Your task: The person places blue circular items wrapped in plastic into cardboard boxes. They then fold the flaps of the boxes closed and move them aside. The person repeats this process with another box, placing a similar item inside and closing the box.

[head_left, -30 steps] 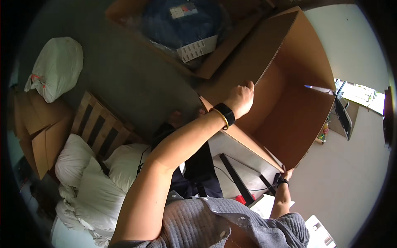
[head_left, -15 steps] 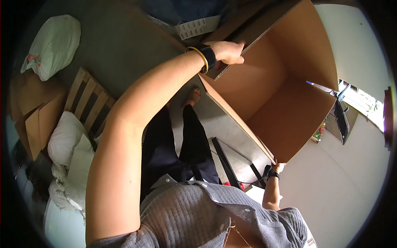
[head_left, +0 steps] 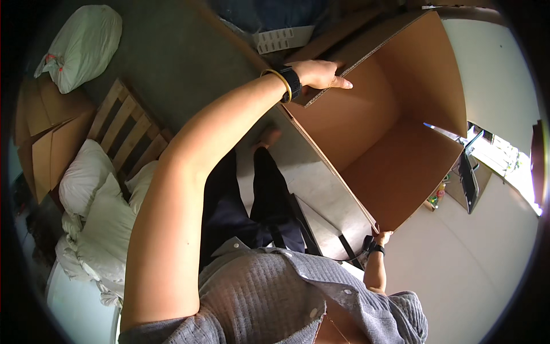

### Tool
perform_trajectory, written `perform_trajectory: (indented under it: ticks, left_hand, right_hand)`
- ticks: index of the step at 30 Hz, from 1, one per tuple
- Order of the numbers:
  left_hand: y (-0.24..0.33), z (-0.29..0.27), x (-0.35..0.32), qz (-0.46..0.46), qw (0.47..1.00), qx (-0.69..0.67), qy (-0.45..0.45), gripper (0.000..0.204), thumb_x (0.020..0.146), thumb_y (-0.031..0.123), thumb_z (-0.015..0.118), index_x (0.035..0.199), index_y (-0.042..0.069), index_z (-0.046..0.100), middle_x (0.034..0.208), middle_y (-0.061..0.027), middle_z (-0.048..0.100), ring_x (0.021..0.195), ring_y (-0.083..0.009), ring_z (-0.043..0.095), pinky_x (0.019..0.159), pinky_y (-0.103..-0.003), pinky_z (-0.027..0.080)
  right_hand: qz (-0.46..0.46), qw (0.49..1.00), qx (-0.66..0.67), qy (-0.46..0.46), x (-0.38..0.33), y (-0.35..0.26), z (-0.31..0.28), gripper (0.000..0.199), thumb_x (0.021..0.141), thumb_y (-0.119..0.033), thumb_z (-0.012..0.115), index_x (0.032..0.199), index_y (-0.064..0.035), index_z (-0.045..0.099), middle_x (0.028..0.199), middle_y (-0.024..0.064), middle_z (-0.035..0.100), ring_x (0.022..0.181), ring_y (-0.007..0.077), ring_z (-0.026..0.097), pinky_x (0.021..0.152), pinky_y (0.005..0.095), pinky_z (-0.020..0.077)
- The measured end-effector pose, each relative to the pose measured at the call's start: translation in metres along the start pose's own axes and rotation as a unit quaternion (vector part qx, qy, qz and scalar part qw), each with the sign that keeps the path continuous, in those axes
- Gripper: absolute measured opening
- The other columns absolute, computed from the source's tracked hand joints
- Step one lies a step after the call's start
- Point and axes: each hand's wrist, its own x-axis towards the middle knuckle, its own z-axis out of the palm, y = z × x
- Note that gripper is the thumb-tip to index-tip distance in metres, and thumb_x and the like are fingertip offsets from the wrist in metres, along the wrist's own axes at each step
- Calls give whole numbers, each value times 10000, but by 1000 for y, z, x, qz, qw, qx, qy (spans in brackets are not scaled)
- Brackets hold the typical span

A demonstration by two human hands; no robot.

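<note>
Cardboard fills the upper right of the view: 1 large open box (head_left: pixel 384 143), brown inside, held up in front of the person with its opening toward the camera. The left hand (head_left: pixel 318 74) reaches far out and grips the box's upper left flap edge, fingers laid flat along the cardboard. The right hand (head_left: pixel 382 236) holds the box's lower corner, fingers closed on the edge. On the left wrist sit 1 black watch (head_left: pixel 292 83) and 1 yellow band (head_left: pixel 278 80).

Below, on the grey floor (head_left: pixel 172 69), lie 1 wooden pallet (head_left: pixel 129 135), several white pillows (head_left: pixel 94 212) at its lower left edge, 1 white sack (head_left: pixel 83 46) near the top left, and flattened cardboard (head_left: pixel 48 137) at the left.
</note>
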Motion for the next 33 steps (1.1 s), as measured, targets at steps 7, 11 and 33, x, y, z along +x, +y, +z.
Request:
perform_trajectory:
  ticks: [7,11,33]
  left_hand:
    - [-13,-4,-22,17,999,18,30,844,823,609,499,1339,-34,319,1264,-280,458,1191,-344,454,964,-372,379]
    - [-10,6,-46,18,996,64,57,880,840,583,490,1329,-110,256,1290,-326,397,1226,-373,405,1006,-391,346]
    - [-56,63,-50,30,959,118,256,434,937,216,425,1309,9,341,1146,-260,541,994,-413,551,808,-434,475]
  right_hand:
    - [5,995,-96,12,-9,-26,-14,731,873,-639,311,1157,12,488,903,166,641,793,285,650,556,365,539]
    - [7,994,-105,36,9,-33,-29,682,852,-648,375,1228,-85,451,1020,124,622,804,272,643,533,358,525]
    - [-66,987,-128,-67,-4,-9,10,441,941,-437,407,1179,-73,482,1014,121,618,682,267,667,462,304,496]
